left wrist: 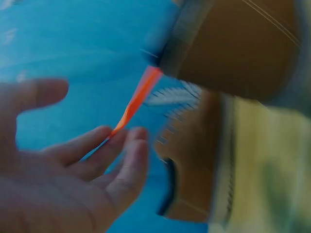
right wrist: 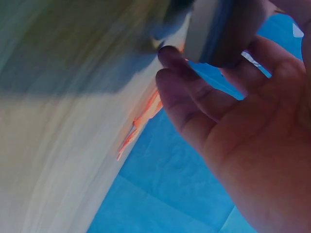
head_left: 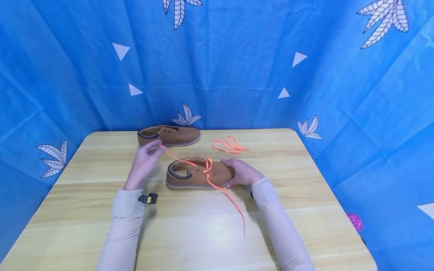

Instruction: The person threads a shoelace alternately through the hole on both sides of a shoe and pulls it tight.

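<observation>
1. Head view: saw a blue curtain (head_left: 237, 56) printed with white leaves and triangles behind a pale wooden table (head_left: 190, 233).
2. Found a loose lace (head_left: 234, 145), orange and looped, on the table beyond the near shoe (head_left: 194, 180).
3. Saw the heel of the far shoe (head_left: 186, 136) partly covered by the left hand (head_left: 144, 165), and the near shoe's toe by the right hand (head_left: 245, 173).
4. Counted two brown shoes, two orange laces, two hands and two pale sleeves (head_left: 122, 226).
5. Located the near shoe mid-table, toe pointing right, with the threaded lace (head_left: 223, 190) tied over its front, one end trailing onto the wood.
6. Held that lace's other end among the left fingertips, thumb spread well apart from them in the left wrist view.
7. Gripped the toe with the right hand, fingers and thumb curved round it.
8. Reached forward with the left forearm; angled the right forearm inward from the lower right. Could not tell whether the near shoe's whole sole touched the table.
</observation>
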### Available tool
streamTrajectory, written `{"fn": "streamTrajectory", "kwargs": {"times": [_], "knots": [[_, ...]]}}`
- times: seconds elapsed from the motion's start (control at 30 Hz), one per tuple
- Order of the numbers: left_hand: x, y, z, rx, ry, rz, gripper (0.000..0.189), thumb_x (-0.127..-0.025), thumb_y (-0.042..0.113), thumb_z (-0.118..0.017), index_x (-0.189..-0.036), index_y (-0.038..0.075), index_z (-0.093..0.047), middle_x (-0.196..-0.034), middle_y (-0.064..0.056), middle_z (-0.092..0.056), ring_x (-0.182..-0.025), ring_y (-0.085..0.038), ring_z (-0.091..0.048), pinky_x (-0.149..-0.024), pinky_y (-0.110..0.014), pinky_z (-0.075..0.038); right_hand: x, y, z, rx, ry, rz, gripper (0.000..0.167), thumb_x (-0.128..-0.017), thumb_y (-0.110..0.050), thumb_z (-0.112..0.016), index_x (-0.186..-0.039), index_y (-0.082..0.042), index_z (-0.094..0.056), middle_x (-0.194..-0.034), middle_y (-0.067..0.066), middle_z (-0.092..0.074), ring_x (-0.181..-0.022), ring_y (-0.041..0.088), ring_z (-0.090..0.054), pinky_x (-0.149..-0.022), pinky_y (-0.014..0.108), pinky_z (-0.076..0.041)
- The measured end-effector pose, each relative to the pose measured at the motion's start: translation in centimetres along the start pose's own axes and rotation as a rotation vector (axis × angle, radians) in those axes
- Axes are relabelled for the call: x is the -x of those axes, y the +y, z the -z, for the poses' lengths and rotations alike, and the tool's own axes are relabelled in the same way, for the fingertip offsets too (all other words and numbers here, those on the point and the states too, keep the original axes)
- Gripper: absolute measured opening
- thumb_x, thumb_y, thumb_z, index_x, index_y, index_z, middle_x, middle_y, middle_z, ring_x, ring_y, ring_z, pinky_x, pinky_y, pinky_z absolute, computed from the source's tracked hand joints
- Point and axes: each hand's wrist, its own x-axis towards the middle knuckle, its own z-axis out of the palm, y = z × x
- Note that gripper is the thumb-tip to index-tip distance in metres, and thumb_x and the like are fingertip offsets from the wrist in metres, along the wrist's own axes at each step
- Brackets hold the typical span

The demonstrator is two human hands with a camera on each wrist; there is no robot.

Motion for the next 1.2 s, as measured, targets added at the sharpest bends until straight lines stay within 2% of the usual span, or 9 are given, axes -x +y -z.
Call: {"fn": "streamTrajectory", "kwargs": {"times": [0.13, 0.2, 0.33, 0.47, 0.57, 0.7, 0.87, 1.0, 1.2], "knots": [[-0.9, -2.0, -1.1, -0.262, -0.153, 0.008, 0.076, -0.105, 0.05, -0.052, -0.161, 0.003, -0.03, -0.166, -0.028, -0.029, -0.152, -0.05, -0.032, -0.12, -0.066, -0.031, 0.2, -0.3, 0.3, -0.031, 0.025, 0.032, 0.09, -0.081, -0.026, -0.09, -0.154, -0.002, -0.044, -0.154, 0.014, -0.054, -0.143, 0.03, -0.051, -0.121, 0.044, -0.04], [-1.0, -2.3, -1.9, -0.351, -0.177, -0.01, 0.078, -0.105, 0.048, -0.052, -0.162, 0.001, -0.026, -0.17, -0.029, -0.015, -0.155, -0.053, -0.018, -0.122, -0.07, -0.024, 0.3, -0.8, 0.5, -0.076, 0.092, 0.044, 0.074, -0.089, -0.027, -0.082, -0.149, 0.001, -0.05, -0.149, 0.016, -0.058, -0.138, 0.031, -0.056, -0.117, 0.045, -0.045], [-0.6, -1.5, -3.5, -0.467, -0.079, -0.076, 0.074, -0.104, 0.038, -0.057, -0.161, 0.0, -0.028, -0.17, -0.031, -0.007, -0.155, -0.054, -0.009, -0.121, -0.073, -0.019, 0.3, -2.8, 0.5, -0.228, 0.277, 0.018, 0.036, -0.101, -0.026, -0.068, -0.125, -0.001, -0.07, -0.121, 0.014, -0.074, -0.108, 0.026, -0.07, -0.095, 0.041, -0.058], [0.4, 0.1, -5.2, -0.502, 0.056, -0.244, 0.056, -0.101, 0.023, -0.064, -0.149, -0.001, -0.048, -0.157, -0.027, -0.036, -0.143, -0.045, -0.036, -0.116, -0.063, -0.037, -0.1, -4.4, -0.3, -0.384, 0.378, -0.03, 0.03, -0.103, -0.031, -0.064, -0.098, -0.005, -0.078, -0.09, 0.009, -0.076, -0.077, 0.017, -0.066, -0.073, 0.032, -0.056], [1.2, 1.2, -7.0, -0.507, 0.042, -0.394, 0.038, -0.099, 0.018, -0.067, -0.132, 0.001, -0.064, -0.134, -0.017, -0.053, -0.121, -0.034, -0.053, -0.1, -0.051, -0.052, -0.4, -5.2, -1.1, -0.46, 0.358, -0.068, 0.032, -0.101, -0.033, -0.066, -0.088, -0.007, -0.079, -0.082, 0.008, -0.075, -0.07, 0.013, -0.062, -0.065, 0.028, -0.051], [1.8, 1.8, -9.2, -0.546, -0.045, -0.502, 0.023, -0.097, 0.018, -0.07, -0.116, 0.005, -0.074, -0.114, -0.007, -0.057, -0.102, -0.023, -0.053, -0.086, -0.038, -0.051, -0.7, -5.7, -1.7, -0.575, 0.301, -0.117, 0.02, -0.097, -0.022, -0.07, -0.091, -0.005, -0.08, -0.083, 0.008, -0.076, -0.071, 0.011, -0.064, -0.062, 0.024, -0.051], [2.0, 1.3, -10.3, -0.636, -0.051, -0.552, 0.013, -0.094, 0.013, -0.074, -0.104, 0.006, -0.078, -0.102, -0.005, -0.056, -0.095, -0.021, -0.05, -0.082, -0.034, -0.048, -0.8, -5.7, -2.1, -0.723, 0.259, -0.18, 0.02, -0.097, -0.02, -0.071, -0.098, -0.001, -0.079, -0.079, 0.003, -0.073, -0.061, 0.009, -0.059, -0.055, 0.023, -0.046], [2.0, 1.0, -10.4, -0.64, -0.079, -0.595, 0.009, -0.093, 0.01, -0.075, -0.1, 0.006, -0.079, -0.098, -0.004, -0.057, -0.094, -0.021, -0.052, -0.082, -0.034, -0.05, -1.1, -5.4, -2.5, -0.827, 0.233, -0.195, 0.026, -0.097, -0.024, -0.072, -0.099, 0.001, -0.077, -0.071, -0.001, -0.067, -0.052, 0.008, -0.051, -0.047, 0.022, -0.039], [2.0, 0.9, -10.4, -0.628, -0.131, -0.617, 0.012, -0.093, 0.01, -0.074, -0.103, 0.005, -0.078, -0.099, -0.004, -0.06, -0.096, -0.021, -0.056, -0.087, -0.036, -0.052, -1.3, -4.7, -2.9, -0.917, 0.212, -0.176, 0.015, -0.099, -0.013, -0.066, -0.102, 0.0, -0.074, -0.073, 0.0, -0.067, -0.052, 0.008, -0.049, -0.044, 0.021, -0.033]]}}
